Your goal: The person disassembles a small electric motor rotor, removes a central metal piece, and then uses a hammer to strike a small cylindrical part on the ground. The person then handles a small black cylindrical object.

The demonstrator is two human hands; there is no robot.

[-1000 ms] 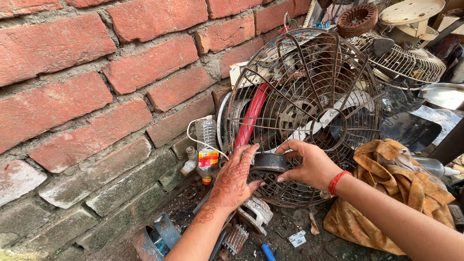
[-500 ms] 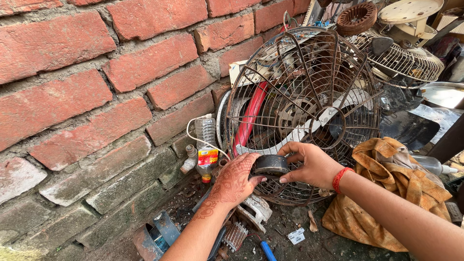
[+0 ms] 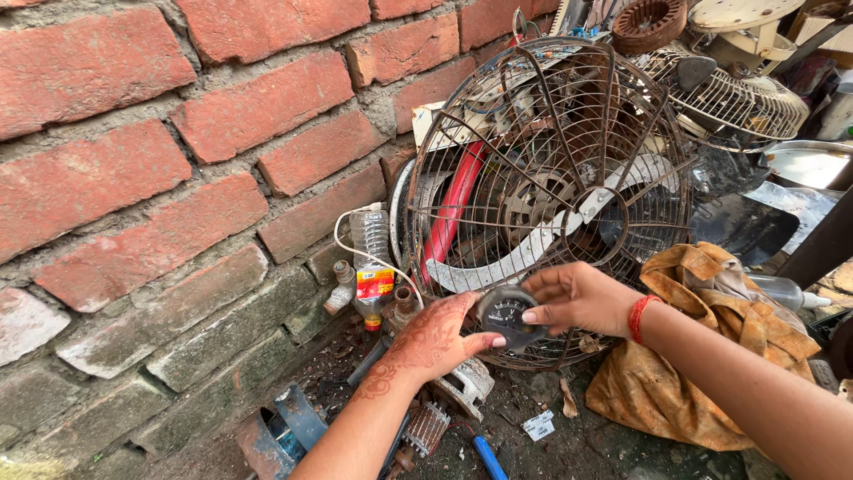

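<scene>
A small round dark dial part (image 3: 508, 316) sits between both hands, in front of the lower rim of a rusty wire fan cage (image 3: 551, 191). My left hand (image 3: 435, 342), patterned with henna, grips the part from the left and below. My right hand (image 3: 577, 298), with a red thread at the wrist, pinches its right edge with fingers and thumb. Inside the cage I see pale fan blades (image 3: 533, 249) and a round motor hub.
A red brick wall (image 3: 178, 178) fills the left. A plastic bottle (image 3: 371, 267) with a white wire stands at its foot. A yellow-brown cloth (image 3: 711, 356) lies right. More fan guards (image 3: 737, 98), metal scrap and a blue tool (image 3: 489, 458) lie around.
Both hands have stayed on the dial part at the cage's lower rim; the right hand's fingers shifted onto its right edge and the dial face now shows.
</scene>
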